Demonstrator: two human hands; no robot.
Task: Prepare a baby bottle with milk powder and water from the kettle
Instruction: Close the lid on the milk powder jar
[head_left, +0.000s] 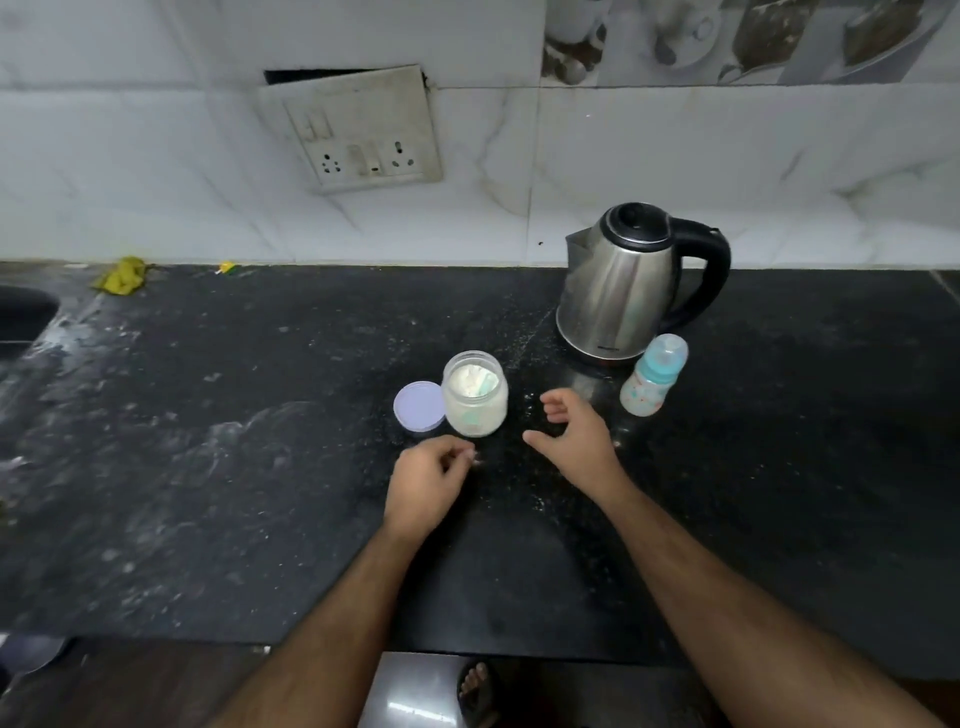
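Observation:
An open clear jar of white milk powder (474, 400) stands mid-counter with a pale green scoop inside. Its lilac lid (418, 406) lies flat just left of it. A steel kettle (618, 291) with a black handle stands behind and to the right, lid closed. A baby bottle (654, 382) with a teal collar and clear cap stands in front of the kettle. My left hand (428, 486) hovers below the jar, fingers loosely curled, holding nothing. My right hand (574, 434) sits between jar and bottle, fingers relaxed and spread, empty.
The black stone counter (208, 467) carries white powder smears. A sink edge (26, 322) is at far left, a yellow scrap (122, 275) by the wall. A socket panel (363, 130) hangs on the tiled wall. A sandalled foot (475, 686) shows below the counter edge.

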